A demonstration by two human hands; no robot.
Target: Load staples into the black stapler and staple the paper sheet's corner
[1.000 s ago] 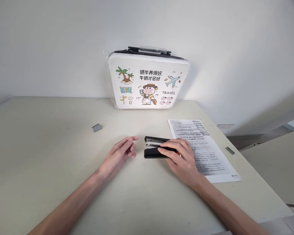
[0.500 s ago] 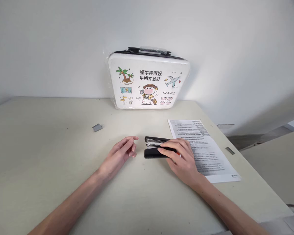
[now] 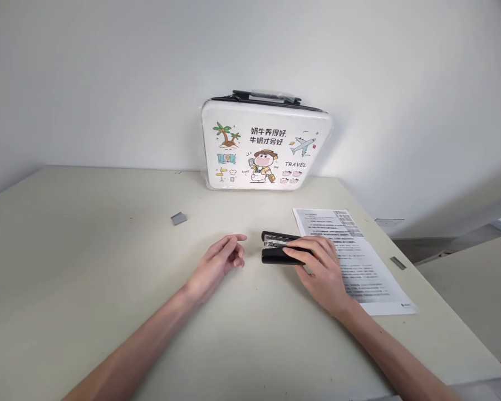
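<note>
A black stapler [image 3: 275,248] lies on its side on the pale table [image 3: 87,267], its metal staple channel facing up. My right hand [image 3: 321,270] rests over its rear half, fingers curled round the body. My left hand [image 3: 221,264] lies on the table a short way to the stapler's left, palm turned inward, fingers loosely bent and holding nothing. A small grey strip of staples [image 3: 178,218] sits farther left, apart from both hands.
A printed sheet of paper [image 3: 354,259] lies just right of my right hand. A white illustrated carry case [image 3: 265,146] in clear wrap leans upright against the wall at the back. Another small grey staple strip [image 3: 398,263] sits near the table's right edge.
The view has shifted slightly, so everything sits a little farther right in the picture. Hands and stapler keep the same positions relative to each other.
</note>
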